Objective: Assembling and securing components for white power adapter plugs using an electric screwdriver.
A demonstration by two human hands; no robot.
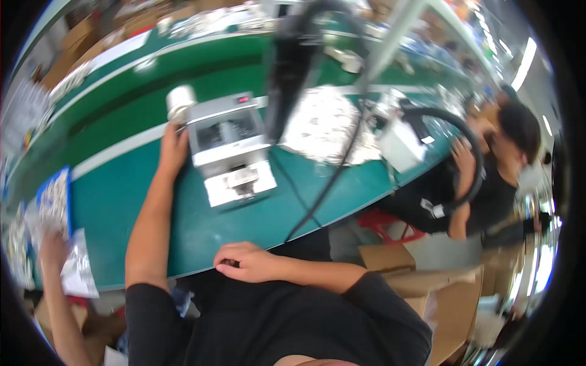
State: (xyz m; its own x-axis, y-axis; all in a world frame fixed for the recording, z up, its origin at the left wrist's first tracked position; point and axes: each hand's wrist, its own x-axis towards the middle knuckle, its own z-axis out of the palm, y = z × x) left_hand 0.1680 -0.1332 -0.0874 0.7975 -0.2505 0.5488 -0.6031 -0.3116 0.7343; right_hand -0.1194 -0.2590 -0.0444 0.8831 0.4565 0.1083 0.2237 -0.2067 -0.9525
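My left hand (174,146) reaches forward over the green table (122,207) and rests against the left side of a small grey and white machine (229,146). Just beyond the hand, a white roll (180,100) sits at the machine's corner. Blur hides its fingertips, so a grip is not clear. My right hand (244,261) lies at the table's near edge, in front of my dark shirt. Its fingers are curled in, with nothing visible in them.
A black tool (293,61) hangs over the table, its cable (317,195) trailing off the edge. A heap of small silvery parts (329,122) and a white box (400,143) lie right of the machine. A co-worker (488,177) grips a black hose. Another person's hand (52,250) holds a clear bag.
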